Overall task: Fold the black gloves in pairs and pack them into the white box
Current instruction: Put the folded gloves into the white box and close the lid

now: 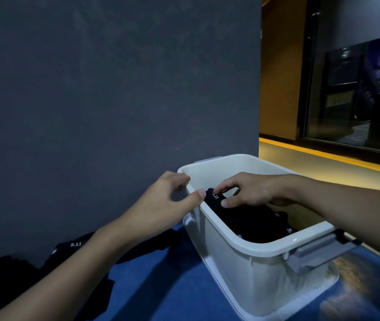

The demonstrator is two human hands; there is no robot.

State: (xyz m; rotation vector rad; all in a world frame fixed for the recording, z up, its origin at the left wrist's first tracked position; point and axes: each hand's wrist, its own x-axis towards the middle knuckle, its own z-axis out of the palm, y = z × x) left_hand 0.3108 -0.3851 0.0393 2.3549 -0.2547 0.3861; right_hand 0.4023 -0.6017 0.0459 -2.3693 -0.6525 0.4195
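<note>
Right hand [251, 193] pinches black glove [211, 201] in white box [230, 262]; left hand [161, 205], grip spread, touches rim.

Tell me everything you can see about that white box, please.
The white box is a deep, plastic-looking rectangular tub with rounded corners and a thick rolled rim, open on top. A grey latch hangs at its near end. It stands upright on the blue surface beside a dark wall. Inside lie black gloves. The left hand touches its far left rim; the right hand reaches in, pinching a glove.
</note>
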